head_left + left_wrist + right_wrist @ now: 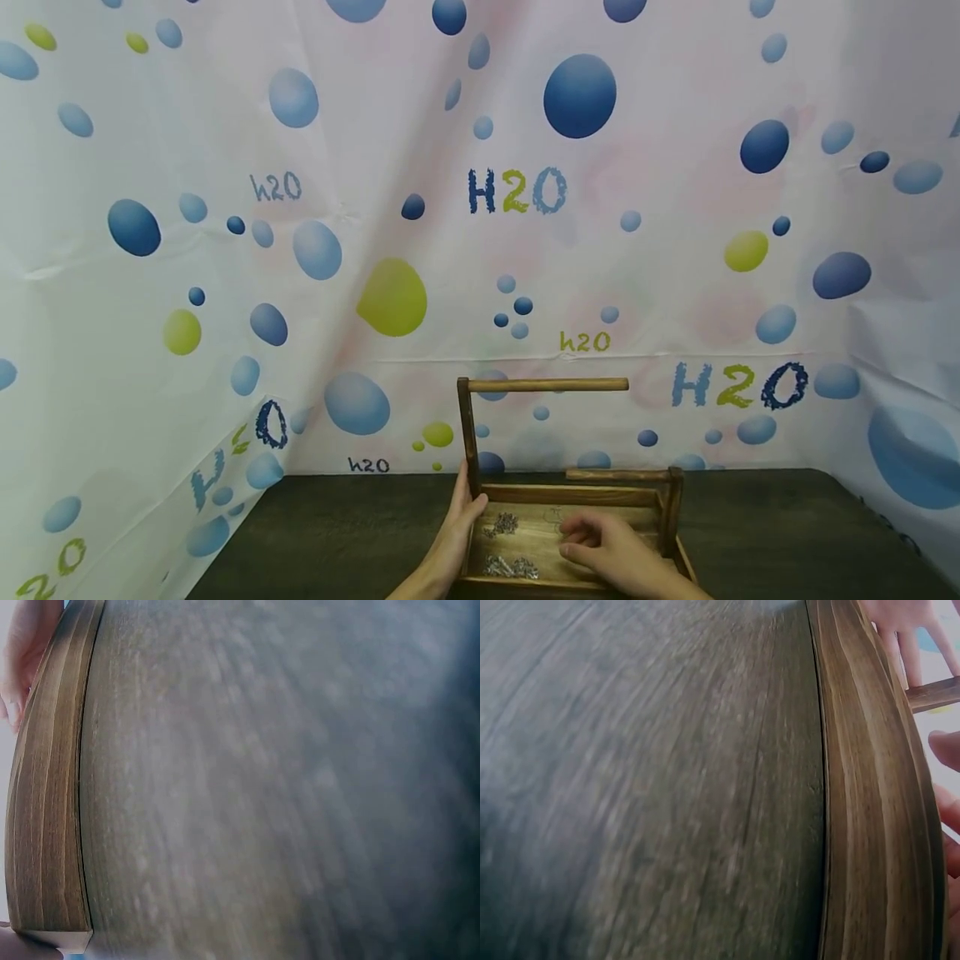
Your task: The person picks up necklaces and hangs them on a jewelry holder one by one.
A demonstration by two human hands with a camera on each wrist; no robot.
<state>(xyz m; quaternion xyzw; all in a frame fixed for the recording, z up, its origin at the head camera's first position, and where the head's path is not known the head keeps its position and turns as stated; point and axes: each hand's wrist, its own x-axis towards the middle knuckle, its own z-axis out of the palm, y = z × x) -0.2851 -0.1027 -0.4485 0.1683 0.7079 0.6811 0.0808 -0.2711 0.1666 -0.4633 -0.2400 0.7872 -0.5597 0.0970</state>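
Observation:
A wooden tray (570,493) with an L-shaped post and bar at each end stands on the dark table. My left hand (453,521) grips its left end, the thumb over the wall and the fingers outside along the taller post (468,433). Over the tray floor hovers my right hand (607,546), fingers loosely bent with a gap between thumb and forefinger. Thin wire-like loops (553,517) lie just beyond its fingertips. Two heaps of small silvery pieces, a back heap (506,522) and a front heap (512,567), are in the tray's left part.
The lower post and bar (622,475) rise at the tray's right end. Dark tabletop (337,533) extends on both sides. Behind hangs a white sheet (660,275) printed with blue and green drops. Both wrist views show mostly tabletop and the tray's front wall (870,795).

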